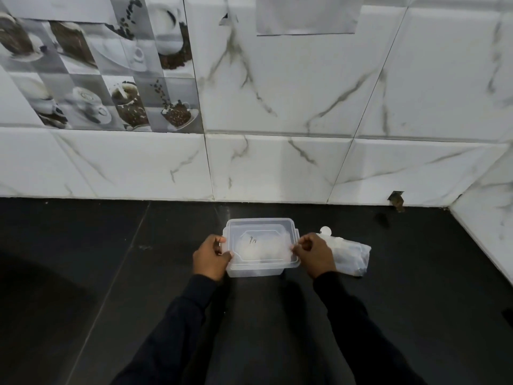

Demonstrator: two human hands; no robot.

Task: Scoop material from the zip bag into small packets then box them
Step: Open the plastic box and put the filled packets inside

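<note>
A person in dark sleeves stands at a dark counter (111, 273) and looks down at both hands. Between the hands sits a clear plastic box (255, 271) with its lid (261, 232) on top. The hands are apart, one at each short end of the lid. The left hand (212, 255) curls its fingers over the left edge, thumb on the near corner. The right hand (315, 254) pinches the right edge the same way. Pale, cloudy shapes show through the lid, probably filled packets, though they are too blurred to count.

Just beyond and to the right of the right hand lies the zip bag (352, 257), crumpled on its side. A small white round piece (325, 230) pokes out past the knuckles; it may be a scoop, but this is unclear. A tiled wall rises beyond the fingertips.

This looks like the boxing step, with the lid being handled. Whether it is fully snapped down cannot be told. If closing, the next move calls for even downward pressure on both ends until the rim seats, keeping the box from sliding.
</note>
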